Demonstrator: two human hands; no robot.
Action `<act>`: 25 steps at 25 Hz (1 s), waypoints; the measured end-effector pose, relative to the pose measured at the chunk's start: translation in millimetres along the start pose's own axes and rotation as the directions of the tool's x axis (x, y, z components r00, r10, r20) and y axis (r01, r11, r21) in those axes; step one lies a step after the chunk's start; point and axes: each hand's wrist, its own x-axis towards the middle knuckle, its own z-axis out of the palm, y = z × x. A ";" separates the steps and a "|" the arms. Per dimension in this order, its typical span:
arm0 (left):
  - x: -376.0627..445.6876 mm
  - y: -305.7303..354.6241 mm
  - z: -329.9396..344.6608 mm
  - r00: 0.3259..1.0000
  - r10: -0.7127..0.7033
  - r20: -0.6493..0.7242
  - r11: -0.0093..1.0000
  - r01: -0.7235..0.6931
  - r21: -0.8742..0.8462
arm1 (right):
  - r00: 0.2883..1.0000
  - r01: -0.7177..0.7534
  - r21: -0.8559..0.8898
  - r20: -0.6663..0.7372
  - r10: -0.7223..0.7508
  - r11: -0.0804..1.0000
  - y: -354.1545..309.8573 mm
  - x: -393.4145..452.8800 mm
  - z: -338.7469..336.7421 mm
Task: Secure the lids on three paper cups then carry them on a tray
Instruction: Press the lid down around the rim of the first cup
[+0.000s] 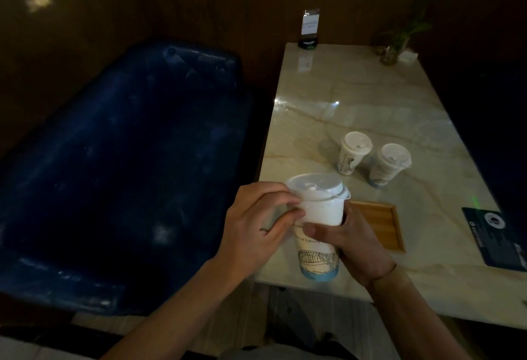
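The person's right hand point(353, 248) wraps the body of the near paper cup point(318, 241) from the 3 o'clock side, thumb laid across the printed front, fingers curled behind; the cup is clamped upright with its long axis vertical, its blue base just over the near edge of the marble table point(356, 97). The left hand point(258, 221) comes in from 9 o'clock, its fingertips curled onto the rim of the white lid point(315, 187), which sits directly above the right hand's grip, at 12 o'clock from it. The lid looks slightly tilted, its 3 o'clock edge riding a little proud of the cup's lip, so it is probably not yet fully seated. The coming move likely turns on that: a press straight down along the cup's axis, with the left hand, already on the rim, better placed to do it while the right hand braces below.

The two other cups point(353, 157) point(389, 164) stand side by side, well apart from the hands toward 1 o'clock, both wearing lids; whether those are snapped home cannot be told. The wooden tray point(380, 224) lies flat on the table just beside the right hand, at 3 o'clock from the held cup, bare of cups. A dark card point(497, 238) lies farther out at 3 o'clock
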 end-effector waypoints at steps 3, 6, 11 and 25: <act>2.5 -2.9 2.4 0.999 0.033 0.011 0.999 -0.033 0.012 | 0.998 0.011 -0.120 -0.055 -0.018 0.993 -0.8 6.6 2.0; 0.5 -3.0 10.5 0.998 0.058 0.014 0.998 -0.059 0.023 | 0.990 0.068 -0.235 -0.104 -0.095 0.970 2.3 15.1 3.5; 0.4 -7.6 12.3 0.994 0.112 0.021 0.992 -0.113 0.061 | 0.977 0.104 -0.224 -0.161 -0.142 0.969 8.5 11.5 5.3; 0.0 -4.6 13.3 0.991 -0.132 0.023 0.965 0.134 -0.225 | 0.994 0.082 -0.001 -0.066 -0.082 0.997 6.8 0.3 -6.7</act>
